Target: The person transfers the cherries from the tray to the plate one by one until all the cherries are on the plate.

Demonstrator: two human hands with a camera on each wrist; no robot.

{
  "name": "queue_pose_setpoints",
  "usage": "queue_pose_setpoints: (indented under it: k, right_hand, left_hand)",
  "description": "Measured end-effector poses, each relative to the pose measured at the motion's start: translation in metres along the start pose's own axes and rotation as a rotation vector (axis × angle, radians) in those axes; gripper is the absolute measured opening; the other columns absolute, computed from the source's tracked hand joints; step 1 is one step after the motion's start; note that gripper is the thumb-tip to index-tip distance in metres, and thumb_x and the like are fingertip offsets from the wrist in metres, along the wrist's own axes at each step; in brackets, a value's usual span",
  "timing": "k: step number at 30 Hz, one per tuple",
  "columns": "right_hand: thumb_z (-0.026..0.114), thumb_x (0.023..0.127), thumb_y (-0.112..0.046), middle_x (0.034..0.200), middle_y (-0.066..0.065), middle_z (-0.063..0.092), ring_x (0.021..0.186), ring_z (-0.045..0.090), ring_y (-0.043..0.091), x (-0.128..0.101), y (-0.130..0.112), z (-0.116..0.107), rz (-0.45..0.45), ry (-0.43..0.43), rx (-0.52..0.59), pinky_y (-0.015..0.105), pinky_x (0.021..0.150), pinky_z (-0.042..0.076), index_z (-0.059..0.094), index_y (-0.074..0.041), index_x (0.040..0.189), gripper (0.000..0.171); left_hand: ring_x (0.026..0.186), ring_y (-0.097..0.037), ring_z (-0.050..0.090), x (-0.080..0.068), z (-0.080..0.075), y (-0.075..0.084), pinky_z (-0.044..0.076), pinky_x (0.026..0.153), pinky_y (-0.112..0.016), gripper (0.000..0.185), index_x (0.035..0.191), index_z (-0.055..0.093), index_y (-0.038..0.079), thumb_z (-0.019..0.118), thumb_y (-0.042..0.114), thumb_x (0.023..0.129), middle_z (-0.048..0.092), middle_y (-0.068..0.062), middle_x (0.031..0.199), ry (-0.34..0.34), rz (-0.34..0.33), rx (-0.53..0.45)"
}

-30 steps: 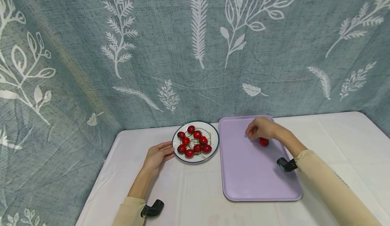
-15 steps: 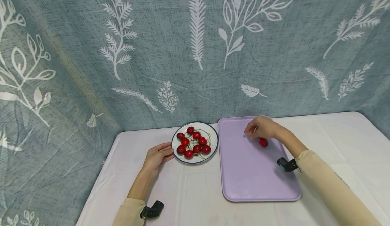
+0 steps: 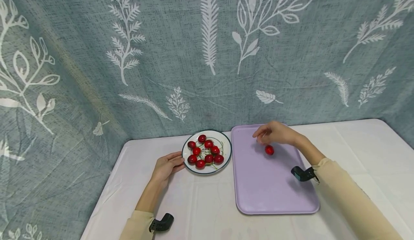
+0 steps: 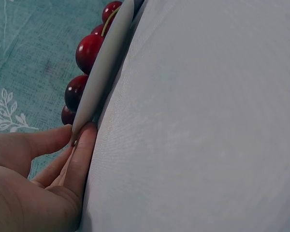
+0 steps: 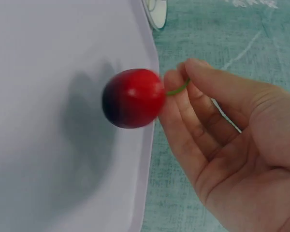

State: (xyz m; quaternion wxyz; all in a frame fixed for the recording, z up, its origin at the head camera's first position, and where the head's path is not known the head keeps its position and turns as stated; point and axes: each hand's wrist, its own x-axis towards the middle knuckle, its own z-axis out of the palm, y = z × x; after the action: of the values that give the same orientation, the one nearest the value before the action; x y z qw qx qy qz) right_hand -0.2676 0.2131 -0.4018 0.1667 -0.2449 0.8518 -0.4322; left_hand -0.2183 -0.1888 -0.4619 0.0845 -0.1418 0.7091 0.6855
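Note:
A red cherry [image 5: 134,98] hangs by its green stem from my right hand [image 3: 275,133], whose thumb and fingertips pinch the stem in the right wrist view. The cherry is over the purple tray [image 3: 268,186], with its shadow on the surface below. My left hand [image 3: 165,166] grips the left rim of a white plate [image 3: 207,171] with a dark edge; in the left wrist view the thumb [image 4: 53,140] is on top and fingers are beneath the rim. Several red cherries [image 3: 208,158] with green stems lie on the plate.
The plate stands just left of the tray on a white tablecloth [image 3: 207,211]. Behind the table hangs a blue-green curtain [image 3: 194,53] with white leaf prints, close to the far edges of plate and tray.
My right hand has moved a little left and up over the tray, and the cherry it holds has shifted left with it. The left hand has stayed at the plate's rim.

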Motion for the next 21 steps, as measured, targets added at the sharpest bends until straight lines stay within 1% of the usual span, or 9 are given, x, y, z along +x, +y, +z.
queue_pose_setpoints:
  k: [3,4,8,10,11,18,21]
  right_hand:
    - [0.066,0.089,0.003,0.096,0.017,0.07,0.087,0.064,0.019,0.001,-0.001,0.0,0.007,0.019,0.038,0.023,0.074,0.055,0.066,0.011,0.114,0.026]
    - [0.065,0.089,0.003,0.096,0.019,0.07,0.087,0.064,0.02,0.002,-0.002,0.001,0.01,0.028,0.044,0.024,0.075,0.056,0.065,0.012,0.114,0.026]
    - [0.064,0.091,0.002,0.099,0.023,0.07,0.087,0.067,0.024,0.004,-0.001,0.003,0.029,0.06,0.068,0.037,0.078,0.061,0.065,0.013,0.113,0.024]
    - [0.063,0.093,0.001,0.102,0.025,0.069,0.089,0.068,0.029,0.006,0.0,0.004,0.042,0.073,0.082,0.043,0.081,0.061,0.065,0.012,0.113,0.024]
    - [0.063,0.093,0.0,0.104,0.025,0.069,0.09,0.069,0.03,0.006,0.0,0.004,0.043,0.078,0.086,0.044,0.081,0.061,0.065,0.012,0.114,0.024]
    - [0.062,0.093,-0.002,0.109,0.026,0.068,0.095,0.068,0.028,0.011,0.002,0.006,0.064,0.152,0.161,0.042,0.086,0.059,0.063,0.012,0.118,0.029]
    - [0.061,0.094,0.0,0.113,0.03,0.065,0.099,0.067,0.032,0.013,0.004,0.007,0.063,0.177,0.235,0.045,0.089,0.058,0.059,0.015,0.121,0.031]
  left_hand:
    - [0.087,-0.009,0.067,0.0,0.0,0.001,0.06,0.079,-0.025,0.041,0.134,0.051,-0.009,0.06,-0.003,0.094,0.058,-0.026,0.131,0.001,-0.006,0.001]
    - [0.088,-0.01,0.067,0.0,0.0,0.001,0.06,0.079,-0.025,0.041,0.134,0.051,-0.01,0.06,-0.003,0.095,0.058,-0.027,0.131,0.0,-0.007,0.002]
    - [0.087,-0.01,0.067,0.001,0.0,0.001,0.06,0.079,-0.025,0.041,0.134,0.051,-0.01,0.06,-0.003,0.094,0.058,-0.027,0.13,0.001,-0.002,0.004]
    - [0.086,-0.009,0.068,0.001,0.001,0.0,0.06,0.079,-0.024,0.041,0.134,0.052,-0.01,0.06,-0.003,0.094,0.059,-0.026,0.129,0.003,-0.003,0.003]
    - [0.086,-0.009,0.068,0.001,0.001,0.001,0.06,0.078,-0.024,0.041,0.133,0.052,-0.01,0.06,-0.003,0.094,0.06,-0.026,0.128,0.005,-0.004,0.002]
    - [0.086,-0.01,0.068,0.001,0.002,0.001,0.06,0.078,-0.025,0.041,0.134,0.052,-0.009,0.061,-0.002,0.094,0.06,-0.025,0.128,0.01,-0.011,-0.001]
    - [0.086,-0.01,0.068,0.001,0.002,0.001,0.06,0.078,-0.024,0.041,0.134,0.052,-0.01,0.061,-0.002,0.094,0.06,-0.026,0.128,0.008,-0.009,-0.004]
